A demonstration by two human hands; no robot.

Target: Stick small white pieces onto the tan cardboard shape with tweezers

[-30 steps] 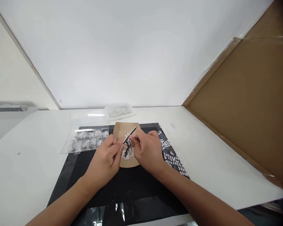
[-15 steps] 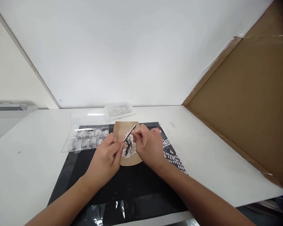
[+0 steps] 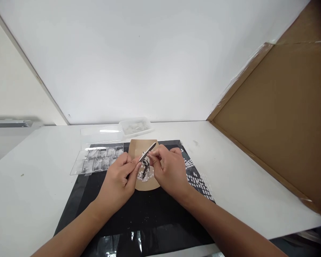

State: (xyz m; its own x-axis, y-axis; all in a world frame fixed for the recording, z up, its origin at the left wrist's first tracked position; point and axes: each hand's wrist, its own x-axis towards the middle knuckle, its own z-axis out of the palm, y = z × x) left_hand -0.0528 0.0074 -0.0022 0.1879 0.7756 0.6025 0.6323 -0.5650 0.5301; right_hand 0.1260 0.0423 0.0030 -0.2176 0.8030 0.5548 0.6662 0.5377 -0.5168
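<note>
My left hand [image 3: 121, 177] is closed, its thumb and index finger pinching one end of a slim flat strip [image 3: 151, 147], dark on its face with a pale edge. The strip slants up to the right. My right hand [image 3: 171, 170] is also closed, with thumb and fingertips pinched against the strip's side. Anything tiny between them is too small to tell. Under both hands sits a brown paper tray [image 3: 136, 144] with small white pieces [image 3: 142, 178] and thin black scraps [image 3: 146, 170] in it.
A black mat [image 3: 147, 217] lies on the white table [image 3: 29, 203]. Left of the tray is an open clear compartment box [image 3: 81, 154] of clear pieces. A white tub [image 3: 124, 133] stands behind. Rows of white bits [image 3: 200, 184] lie at right, beside a cardboard panel [image 3: 280, 117].
My right fingertips have shifted slightly left and down along the strip, closer to my left hand. The strip has tilted a little and shows more of its dark face.
</note>
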